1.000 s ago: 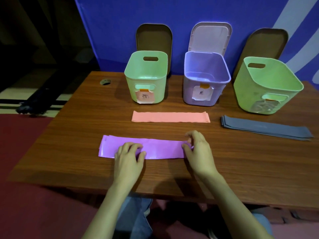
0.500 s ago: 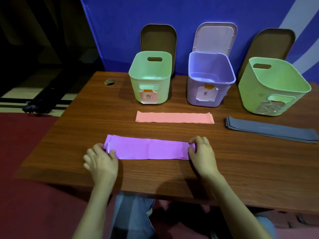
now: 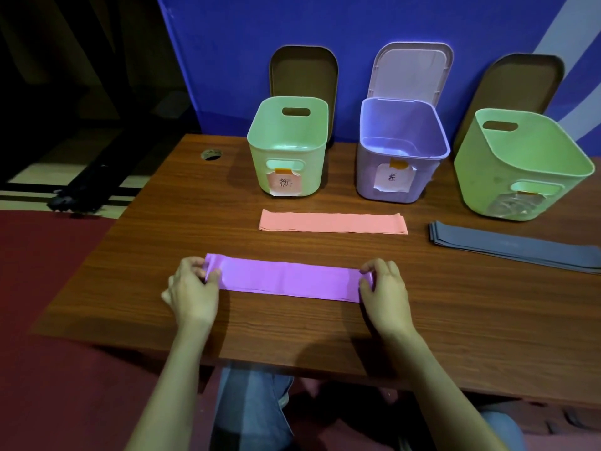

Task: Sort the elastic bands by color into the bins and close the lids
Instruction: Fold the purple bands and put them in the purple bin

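A purple elastic band [image 3: 286, 277] lies flat near the front of the table. My left hand [image 3: 194, 289] pinches its left end and my right hand [image 3: 383, 289] pinches its right end. Behind it lies a pink band [image 3: 333, 223], and a stack of grey bands [image 3: 514, 246] lies at the right. Three open bins stand at the back: a green bin [image 3: 289, 138] with a pink label, a purple bin [image 3: 401, 131], and a larger green bin [image 3: 520, 151] tipped toward me.
The wooden table [image 3: 455, 320] has a cable hole [image 3: 211, 154] at its back left. Brown lids [image 3: 304, 71] [image 3: 517, 83] lean on the blue wall behind the green bins; the purple bin's hinged lid [image 3: 411, 70] stands up. Red floor lies to the left.
My left hand slid from the middle of the purple band to its left end and now pinches it. My right hand stayed at the right end and pinches it.
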`<action>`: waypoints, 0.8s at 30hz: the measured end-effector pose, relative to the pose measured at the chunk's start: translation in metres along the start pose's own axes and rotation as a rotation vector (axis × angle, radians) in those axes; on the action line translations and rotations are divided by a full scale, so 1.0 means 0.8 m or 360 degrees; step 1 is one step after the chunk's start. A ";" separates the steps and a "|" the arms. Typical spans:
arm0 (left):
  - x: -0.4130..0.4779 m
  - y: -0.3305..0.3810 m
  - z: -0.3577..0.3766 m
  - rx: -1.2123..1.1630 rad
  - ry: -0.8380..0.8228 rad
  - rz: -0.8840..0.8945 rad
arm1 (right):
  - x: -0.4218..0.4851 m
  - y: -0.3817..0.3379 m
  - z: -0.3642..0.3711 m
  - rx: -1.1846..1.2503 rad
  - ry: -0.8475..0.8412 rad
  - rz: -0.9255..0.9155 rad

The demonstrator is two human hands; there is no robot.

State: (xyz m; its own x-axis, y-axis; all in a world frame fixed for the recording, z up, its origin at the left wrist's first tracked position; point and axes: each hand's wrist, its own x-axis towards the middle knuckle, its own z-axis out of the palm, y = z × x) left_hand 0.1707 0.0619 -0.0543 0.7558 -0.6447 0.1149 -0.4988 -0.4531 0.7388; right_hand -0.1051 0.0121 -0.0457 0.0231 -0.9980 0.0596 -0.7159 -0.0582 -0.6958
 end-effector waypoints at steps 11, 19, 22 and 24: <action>0.016 0.008 0.003 0.0102 -0.0236 -0.0366 | 0.006 0.007 0.000 -0.0166 -0.0072 0.0269; 0.004 0.018 0.001 -0.0206 -0.0099 -0.0123 | -0.009 -0.030 0.024 -0.0383 -0.0070 -0.0643; 0.005 0.022 -0.001 -0.0307 -0.0102 -0.0155 | -0.016 -0.054 0.050 -0.0359 -0.0487 -0.0936; 0.003 0.030 -0.006 -0.0415 -0.0083 -0.0199 | -0.018 -0.059 0.064 -0.0530 -0.0544 -0.0999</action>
State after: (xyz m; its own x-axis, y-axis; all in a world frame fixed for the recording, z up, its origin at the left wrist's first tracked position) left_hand 0.1627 0.0525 -0.0335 0.7784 -0.6275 -0.0173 -0.2720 -0.3619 0.8916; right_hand -0.0357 0.0276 -0.0501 0.6670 -0.7370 0.1095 -0.6678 -0.6565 -0.3508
